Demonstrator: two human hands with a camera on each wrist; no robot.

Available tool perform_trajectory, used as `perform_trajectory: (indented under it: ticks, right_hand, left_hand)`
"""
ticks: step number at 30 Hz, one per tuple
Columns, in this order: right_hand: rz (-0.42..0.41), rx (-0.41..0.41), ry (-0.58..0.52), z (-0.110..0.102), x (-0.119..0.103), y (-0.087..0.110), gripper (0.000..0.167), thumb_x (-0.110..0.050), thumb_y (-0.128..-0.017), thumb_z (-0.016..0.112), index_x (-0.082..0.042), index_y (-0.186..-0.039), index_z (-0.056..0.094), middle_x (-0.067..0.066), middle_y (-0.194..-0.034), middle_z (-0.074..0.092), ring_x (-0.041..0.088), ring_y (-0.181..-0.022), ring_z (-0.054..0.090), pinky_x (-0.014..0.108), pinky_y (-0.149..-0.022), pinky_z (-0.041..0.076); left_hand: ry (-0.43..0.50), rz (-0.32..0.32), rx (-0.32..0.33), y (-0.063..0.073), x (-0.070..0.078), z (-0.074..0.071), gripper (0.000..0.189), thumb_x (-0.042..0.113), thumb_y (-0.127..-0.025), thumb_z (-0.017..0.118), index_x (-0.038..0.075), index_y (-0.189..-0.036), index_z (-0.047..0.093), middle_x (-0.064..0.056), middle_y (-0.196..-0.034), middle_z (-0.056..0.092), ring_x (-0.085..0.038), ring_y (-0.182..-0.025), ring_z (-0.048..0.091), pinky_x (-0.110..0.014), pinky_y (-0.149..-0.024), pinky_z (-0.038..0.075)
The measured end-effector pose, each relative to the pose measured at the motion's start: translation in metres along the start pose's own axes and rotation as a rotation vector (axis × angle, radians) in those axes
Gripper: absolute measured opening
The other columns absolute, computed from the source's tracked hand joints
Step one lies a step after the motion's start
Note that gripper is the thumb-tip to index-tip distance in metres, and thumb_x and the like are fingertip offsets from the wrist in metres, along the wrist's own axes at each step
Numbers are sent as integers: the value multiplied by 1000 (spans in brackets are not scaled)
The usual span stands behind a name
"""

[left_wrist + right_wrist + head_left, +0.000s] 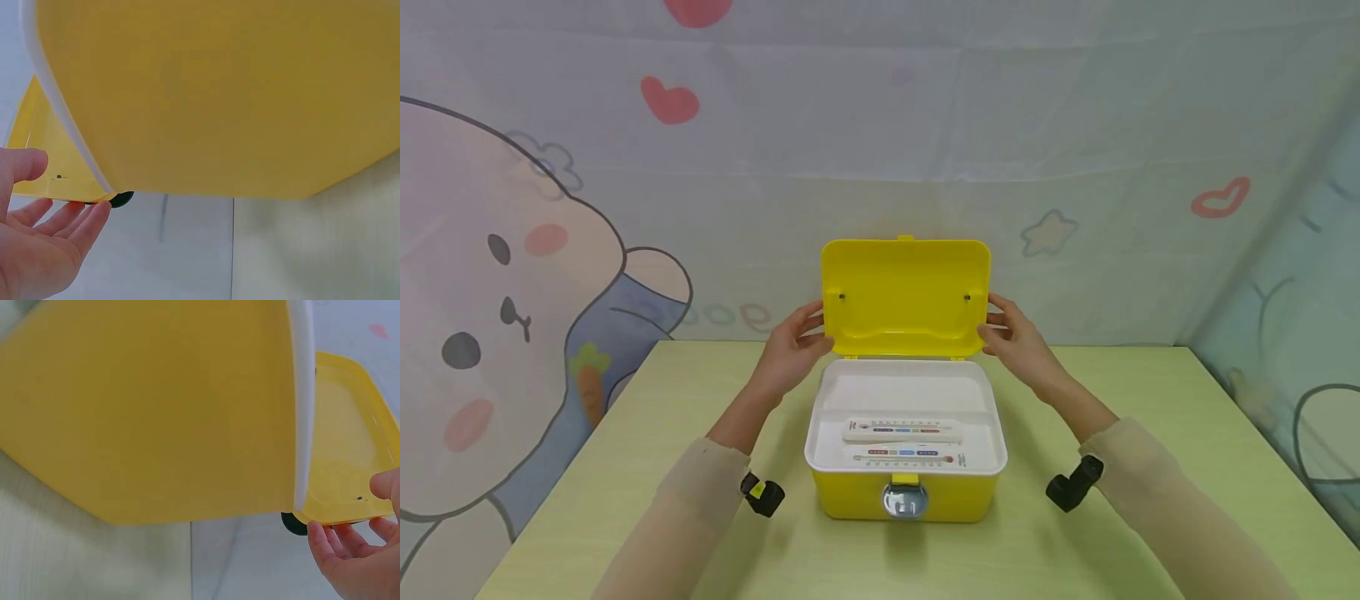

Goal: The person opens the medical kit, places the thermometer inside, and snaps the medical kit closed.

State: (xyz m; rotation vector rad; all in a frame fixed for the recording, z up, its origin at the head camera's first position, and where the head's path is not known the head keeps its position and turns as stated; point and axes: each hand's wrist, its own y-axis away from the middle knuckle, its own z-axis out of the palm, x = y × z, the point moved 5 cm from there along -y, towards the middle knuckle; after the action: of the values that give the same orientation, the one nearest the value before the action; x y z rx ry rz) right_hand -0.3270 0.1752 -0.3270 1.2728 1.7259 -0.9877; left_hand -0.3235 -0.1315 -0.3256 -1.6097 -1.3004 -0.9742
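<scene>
A yellow box (904,500) stands with its yellow lid (906,292) raised upright at the back. My left hand (793,346) holds the lid's left side, thumb toward the inner face and fingers at the outer edge. On the opposite side, my right hand (1015,342) holds the lid's edge the same way. A white tray (902,383) fills the top of the box. Two white thermometers (902,430) with coloured scales lie in it, one in front of the other. In both wrist views, the box's yellow side wall (206,100) covers much of the frame.
A clear latch (906,500) hangs on the box front. The box rests on a pale wooden table (1090,550). Behind the table hangs a printed cloth (880,125) with hearts and a cartoon animal. Each wrist wears a small black camera (765,497).
</scene>
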Motion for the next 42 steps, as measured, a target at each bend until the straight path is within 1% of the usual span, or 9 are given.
perform_trajectory:
  ticks: [5, 8, 14, 19, 25, 27, 33, 38, 42]
  right_hand:
    - [-28, -25, 13, -1, -5, 7, 60, -19, -97, 48, -13, -148, 16, 19, -139, 37, 35, -121, 45, 47, -96, 44]
    - [-39, -26, 24, -3, -8, 10, 59, -19, -97, 48, -14, -147, 18, 19, -139, 36, 35, -120, 46, 46, -95, 45]
    - [-55, -25, 48, -6, -14, 16, 56, -21, -97, 48, -12, -146, 24, 13, -141, 34, 31, -120, 47, 42, -95, 46]
    - [-60, -46, 82, -9, -21, 27, 55, -28, -96, 49, -14, -145, 28, 10, -143, 33, 28, -120, 48, 43, -97, 44]
    - [-32, -83, 103, -14, -26, 39, 60, -39, -94, 49, -16, -145, 28, 11, -143, 35, 31, -119, 50, 49, -100, 39]
    - [-26, -89, 112, -15, -28, 42, 60, -41, -94, 48, -15, -145, 28, 12, -143, 36, 33, -119, 50, 50, -100, 38]
    - [-18, -147, 118, -17, -35, 51, 58, -40, -97, 42, -11, -145, 27, 13, -144, 37, 33, -125, 44, 49, -100, 38]
    - [-45, -218, 75, -21, -41, 57, 56, -39, -99, 35, -5, -143, 30, 11, -145, 36, 29, -130, 38, 43, -100, 40]
    - [-35, -253, 60, -22, -43, 62, 57, -40, -100, 33, -3, -143, 30, 12, -145, 35, 31, -131, 37, 43, -100, 41]
  left_hand:
    - [-24, 25, 24, 6, 4, -3, 53, 15, -91, 57, 18, -140, 38, -7, -137, 46, -27, -119, 50, -41, -97, 45]
    - [-19, 38, 40, 10, 7, -5, 50, 15, -90, 58, 18, -137, 43, -5, -135, 48, -25, -117, 51, -41, -95, 46]
    - [-22, 53, 36, 18, 12, -9, 48, 18, -91, 58, 17, -136, 45, -4, -134, 48, -23, -118, 51, -40, -94, 47]
    - [-44, 79, 9, 25, 15, -10, 47, 19, -91, 58, 15, -136, 44, -5, -135, 48, -25, -119, 50, -41, -95, 46]
    - [-83, 102, -39, 33, 21, -11, 49, 20, -91, 58, 12, -137, 42, -6, -137, 46, -26, -121, 50, -41, -95, 46]
    - [-97, 103, -51, 36, 23, -12, 50, 21, -91, 57, 12, -138, 41, -6, -137, 46, -25, -121, 50, -41, -95, 46]
    - [-164, 102, -73, 46, 28, -14, 55, 33, -91, 56, 14, -140, 38, -6, -137, 47, -25, -119, 51, -42, -94, 47]
    - [-181, 110, -119, 53, 29, -15, 59, 40, -91, 54, 15, -141, 36, -6, -140, 44, -26, -120, 50, -44, -95, 46]
    - [-204, 98, -141, 58, 28, -17, 64, 45, -90, 53, 14, -142, 34, -6, -142, 41, -27, -122, 49, -47, -96, 44]
